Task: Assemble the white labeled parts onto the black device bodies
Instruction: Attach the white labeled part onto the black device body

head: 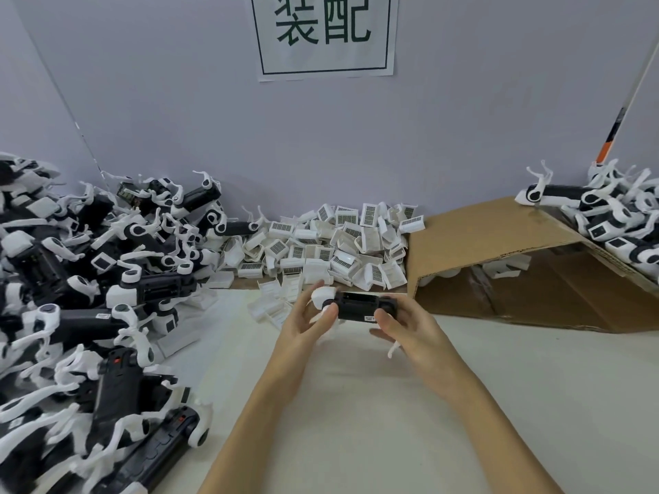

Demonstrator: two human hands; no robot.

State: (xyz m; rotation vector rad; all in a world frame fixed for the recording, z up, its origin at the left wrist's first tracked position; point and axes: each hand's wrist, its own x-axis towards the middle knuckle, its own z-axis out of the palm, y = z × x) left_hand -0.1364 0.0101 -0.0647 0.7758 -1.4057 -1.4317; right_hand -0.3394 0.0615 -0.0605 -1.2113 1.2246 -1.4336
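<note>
The wall sign [325,33] is cut off by the top edge. At the left edge the pile of black device bodies [71,297] runs out of frame. Barcode print on the white labeled parts [328,244] is too small to read.

Pale lilac wall [142,101] carries a paper sign [325,35] with green characters; off-white desk [356,404] below, evenly lit.

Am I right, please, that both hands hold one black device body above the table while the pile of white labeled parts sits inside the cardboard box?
Not quite: the head view shows the white labeled parts heaped on the table against the wall, left of the cardboard box. The left hand and right hand do hold one black device body.
</note>
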